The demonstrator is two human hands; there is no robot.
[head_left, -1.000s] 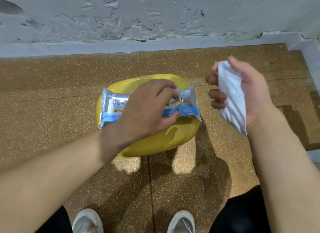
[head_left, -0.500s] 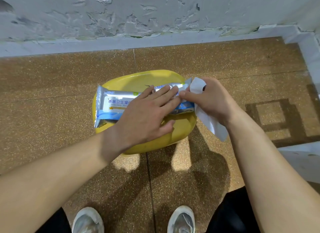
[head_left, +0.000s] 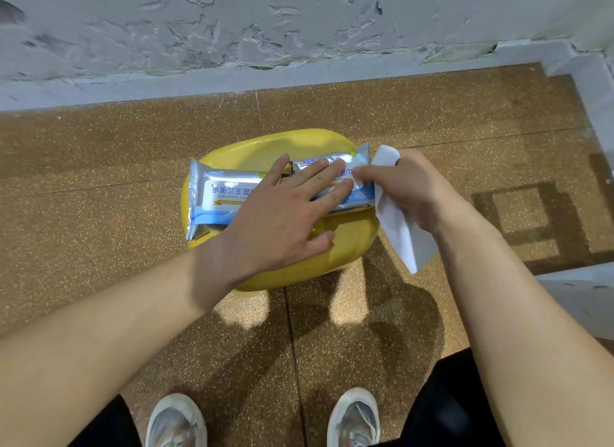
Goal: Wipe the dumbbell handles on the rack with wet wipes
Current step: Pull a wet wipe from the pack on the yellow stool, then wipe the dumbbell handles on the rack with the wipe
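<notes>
— How's the pack point(head_left: 226, 197)?
— Silver-blue, lying across the yellow stool point(head_left: 352, 243). Your left hand point(head_left: 282, 224) presses it flat, fingers straight. Your right hand point(head_left: 412, 190) grips a white wipe point(head_left: 403, 237) at the pack's right end.
— Hidden?
— Its middle, under your palm.
— Room?
— Wall point(head_left: 299, 31) beyond; floor point(head_left: 99, 167) either side.

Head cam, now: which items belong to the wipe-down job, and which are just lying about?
Job:
wet wipe pack, pressed flat under the left hand
white wipe, gripped in the right hand
(dumbbells and rack not in view)

Lying about:
yellow stool, under the pack
grey shoes
</notes>
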